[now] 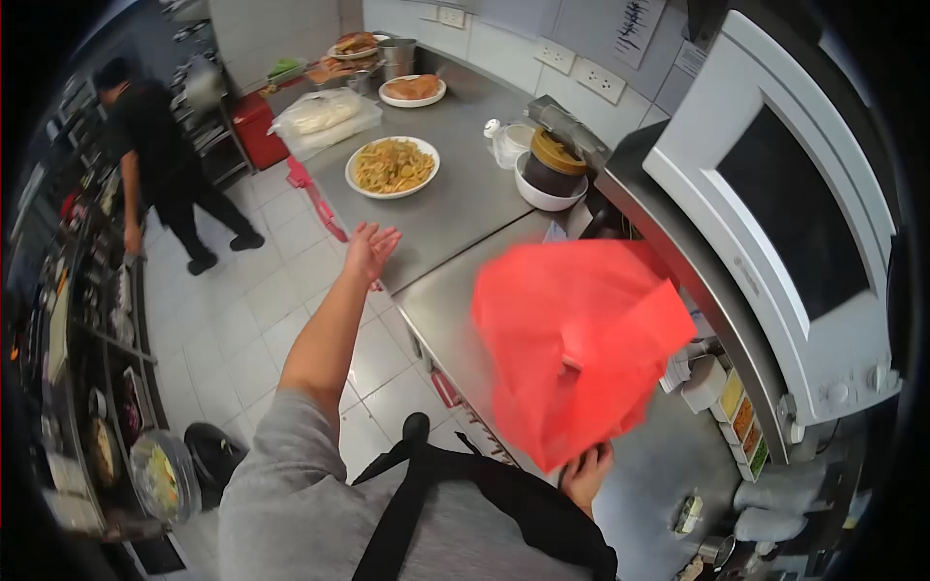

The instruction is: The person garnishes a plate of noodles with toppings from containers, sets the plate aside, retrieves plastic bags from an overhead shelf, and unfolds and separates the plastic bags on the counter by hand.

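**Kitchen with a steel counter (460, 223) – a soft red bag at your right hand**

A pale tiled floor (257, 290) lies beyond the counter's left edge. Reading your view as a clock, the red bag (581, 349) sits at 4 o'clock, over the near part of the counter, crumpled and blurred. It looks like thin cloth, so expect it to be light, limp and hard to tear, though it may fold over on itself; whether anything weighs inside it is hidden. The best hold is probably on its edges, one hand to each side.

Your right hand (587, 474), at 5 o'clock, touches the bag's lower edge with fingers bent – I cannot tell whether they are clamped on it. Your left hand (373, 252), at 10, is empty, fingers spread, beside the counter's edge.

Further out, a plate of pasta (392, 168) stands at 11, a white bowl (549, 200) at 1, and a microwave (790, 213) between 2 and 3. A person in dark clothes (160, 155) is at 10.

The wall sheet (639, 27) at 1 bears dark script, too small to read. No brand or label is legible on the bag or microwave.
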